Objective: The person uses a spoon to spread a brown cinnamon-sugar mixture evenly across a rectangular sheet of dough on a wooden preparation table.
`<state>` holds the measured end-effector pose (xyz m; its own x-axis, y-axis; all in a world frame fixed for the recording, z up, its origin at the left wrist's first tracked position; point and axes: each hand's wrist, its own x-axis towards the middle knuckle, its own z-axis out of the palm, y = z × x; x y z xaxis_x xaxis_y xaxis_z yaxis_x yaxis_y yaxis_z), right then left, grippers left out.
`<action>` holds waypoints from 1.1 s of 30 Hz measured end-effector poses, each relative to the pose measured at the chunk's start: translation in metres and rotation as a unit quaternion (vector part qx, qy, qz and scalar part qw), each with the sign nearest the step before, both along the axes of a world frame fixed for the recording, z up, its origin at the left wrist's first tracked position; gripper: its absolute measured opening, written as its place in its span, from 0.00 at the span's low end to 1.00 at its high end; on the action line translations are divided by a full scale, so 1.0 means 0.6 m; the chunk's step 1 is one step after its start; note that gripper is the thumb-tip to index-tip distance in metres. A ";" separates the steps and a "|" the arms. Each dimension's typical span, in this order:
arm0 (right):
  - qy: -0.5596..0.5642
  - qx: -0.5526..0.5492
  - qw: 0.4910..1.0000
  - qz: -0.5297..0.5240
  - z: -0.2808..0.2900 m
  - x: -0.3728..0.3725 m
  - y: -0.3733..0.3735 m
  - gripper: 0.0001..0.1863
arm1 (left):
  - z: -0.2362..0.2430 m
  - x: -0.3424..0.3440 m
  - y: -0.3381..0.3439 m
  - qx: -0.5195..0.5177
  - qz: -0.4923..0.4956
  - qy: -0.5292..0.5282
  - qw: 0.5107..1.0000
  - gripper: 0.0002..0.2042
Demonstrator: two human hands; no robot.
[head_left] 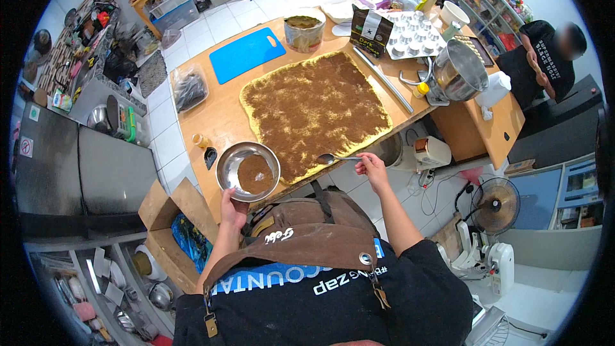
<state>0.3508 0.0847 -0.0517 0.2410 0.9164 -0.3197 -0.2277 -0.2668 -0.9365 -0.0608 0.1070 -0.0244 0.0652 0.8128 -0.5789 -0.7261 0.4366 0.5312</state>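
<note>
My left hand [233, 210] grips the rim of a round metal bowl [225, 161] at the table's near edge; brown powder [255, 174] lies in its bottom. In my right hand [370, 168] is a metal spoon [328, 158], its bowl over the near edge of a large rolled-out sheet of yellow dough [248, 104]. A brown powder layer [314, 106] covers most of the dough, with yellow patches showing through. Whether the spoon touches the dough, I cannot tell.
Beyond the dough lie a blue cutting board [246, 56], a tub [303, 33], a black pouch [371, 31] and a metal rod [384, 81]. A muffin tin [415, 33] and a mixer bowl [462, 70] stand at right. A person [544, 57] stands at far right.
</note>
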 end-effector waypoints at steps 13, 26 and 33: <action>0.005 -0.006 0.990 0.140 0.008 -0.003 0.056 0.12 | -0.006 -0.001 -0.042 -0.002 0.052 -0.009 0.999 0.17; 0.000 -0.009 0.954 0.299 -0.003 -0.040 0.112 0.11 | -0.003 0.026 -0.121 0.012 0.161 -0.022 0.987 0.19; 0.021 -0.005 0.949 0.315 -0.009 -0.065 0.126 0.11 | 0.008 0.068 -0.155 -0.016 0.214 0.000 0.977 0.22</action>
